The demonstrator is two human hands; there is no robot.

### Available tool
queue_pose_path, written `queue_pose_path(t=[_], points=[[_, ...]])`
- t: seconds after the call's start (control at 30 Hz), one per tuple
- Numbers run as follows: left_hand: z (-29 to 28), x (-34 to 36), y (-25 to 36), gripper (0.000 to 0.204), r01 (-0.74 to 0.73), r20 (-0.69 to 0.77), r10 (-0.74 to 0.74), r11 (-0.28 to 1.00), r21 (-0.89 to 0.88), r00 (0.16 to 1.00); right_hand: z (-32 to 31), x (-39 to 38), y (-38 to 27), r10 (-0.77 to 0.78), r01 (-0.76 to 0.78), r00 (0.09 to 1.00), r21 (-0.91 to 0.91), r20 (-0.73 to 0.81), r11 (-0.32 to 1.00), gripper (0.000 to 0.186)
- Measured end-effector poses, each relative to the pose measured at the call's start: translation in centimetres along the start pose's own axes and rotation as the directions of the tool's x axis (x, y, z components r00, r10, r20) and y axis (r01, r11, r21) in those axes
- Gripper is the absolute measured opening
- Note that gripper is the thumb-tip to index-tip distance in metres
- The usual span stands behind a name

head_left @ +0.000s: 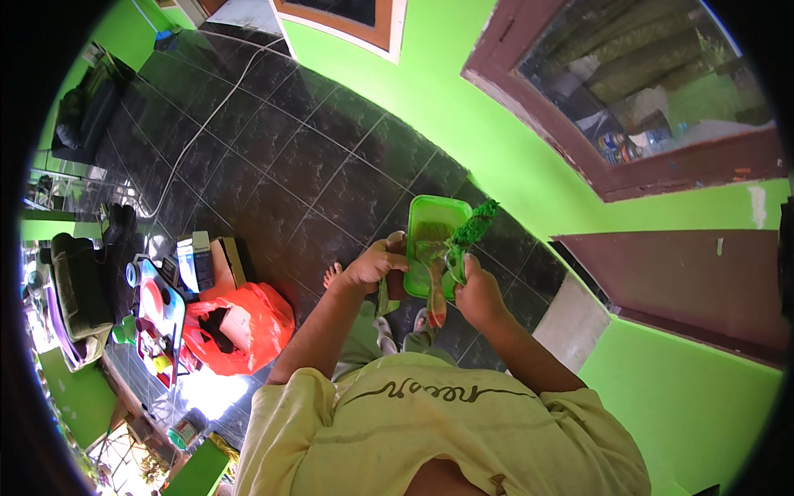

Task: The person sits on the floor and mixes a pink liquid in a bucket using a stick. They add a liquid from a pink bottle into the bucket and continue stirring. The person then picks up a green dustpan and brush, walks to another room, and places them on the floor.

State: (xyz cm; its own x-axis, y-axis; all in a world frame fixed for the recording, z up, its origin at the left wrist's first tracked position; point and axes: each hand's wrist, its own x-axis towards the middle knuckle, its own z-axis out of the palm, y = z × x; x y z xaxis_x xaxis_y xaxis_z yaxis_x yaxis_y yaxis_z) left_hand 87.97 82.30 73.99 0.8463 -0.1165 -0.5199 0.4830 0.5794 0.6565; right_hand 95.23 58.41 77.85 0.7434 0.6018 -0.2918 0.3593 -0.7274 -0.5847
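A green paint tray [415, 217] is held up in front of me, with green and brownish paint residue inside. My left hand [382, 261] is closed on its left rim. My right hand [480, 296] is closed around the green handle of a small paint roller [475, 225], whose shaggy green sleeve tilts up over the tray's right edge. A paintbrush [436, 298] with a red-tipped handle rests across the tray's near side, close to my right hand. Below my left hand hangs a flat, pale greenish piece [385, 298]; its kind is unclear.
On the dark tiled floor to the left are a red plastic bag [265, 318], a low table [175, 310] with small items, and boxes [195, 263]. A white cable [192, 142] runs across the tiles. The green wall [529, 182] and a brown-framed window [571, 153] are right.
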Motion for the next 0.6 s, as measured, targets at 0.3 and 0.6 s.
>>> queue_pose_path(t=[0.3, 0.6], points=[[-10.6, -0.9, 11.8, 0.053, -0.011, 0.025, 0.011, 1.000, -0.021, 1.000, 2.4, 10.5, -11.9, 0.068, -0.068, 0.998, -0.001, 0.003, 0.998, 0.055], [-21.3, -2.4, 20.9, 0.056, 0.037, -0.062, -0.038, 0.999, -0.007, 0.997, 5.0, 20.5, -22.2, -0.025, 0.026, 0.999, 0.036, -0.028, 0.999, 0.052]])
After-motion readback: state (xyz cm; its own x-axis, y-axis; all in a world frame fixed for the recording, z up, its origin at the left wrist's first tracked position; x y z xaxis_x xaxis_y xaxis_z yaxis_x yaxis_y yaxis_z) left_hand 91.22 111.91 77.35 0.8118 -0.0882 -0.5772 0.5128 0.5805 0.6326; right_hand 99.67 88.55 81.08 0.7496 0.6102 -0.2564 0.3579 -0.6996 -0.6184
